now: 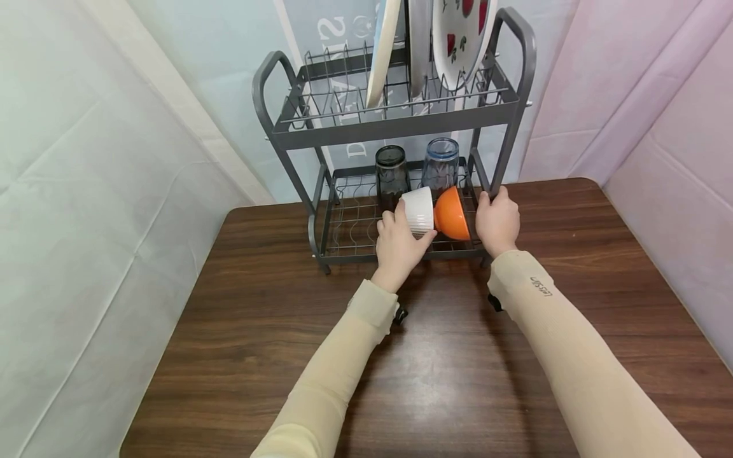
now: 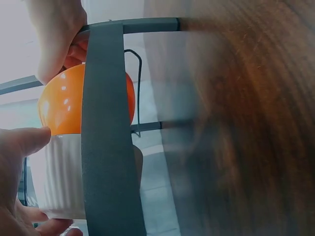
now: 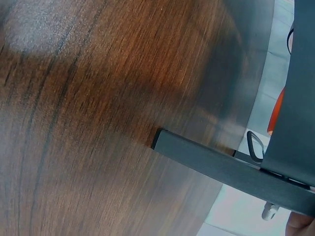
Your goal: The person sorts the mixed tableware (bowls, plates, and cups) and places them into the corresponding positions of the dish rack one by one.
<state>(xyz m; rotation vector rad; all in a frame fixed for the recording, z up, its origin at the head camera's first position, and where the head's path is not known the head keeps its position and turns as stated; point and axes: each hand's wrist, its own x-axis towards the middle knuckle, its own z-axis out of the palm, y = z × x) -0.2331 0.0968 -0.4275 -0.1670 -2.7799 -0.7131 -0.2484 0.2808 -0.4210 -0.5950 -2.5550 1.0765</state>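
Observation:
My left hand (image 1: pixel 397 245) grips a white ribbed cup (image 1: pixel 420 208), which lies on its side on the lower shelf of a dark grey dish rack (image 1: pixel 395 129). In the left wrist view, the thumb lies across the joint between that cup and an orange bowl (image 2: pixel 64 105), with the other fingers at the cup's far end. The bowl is tipped sideways and touches the cup. On the right, my right hand (image 1: pixel 498 219) holds the rack's front right post. Only a bit of its fingers (image 3: pixel 299 223) shows in the right wrist view.
Behind the cup and bowl, a dark glass (image 1: pixel 391 175) and a blue-tinted glass (image 1: pixel 441 168) stand on the lower shelf. Several plates, one strawberry-patterned plate (image 1: pixel 460 38) among them, stand upright above. The rack sits on a brown wooden table (image 1: pixel 258 337) by pale sheeting.

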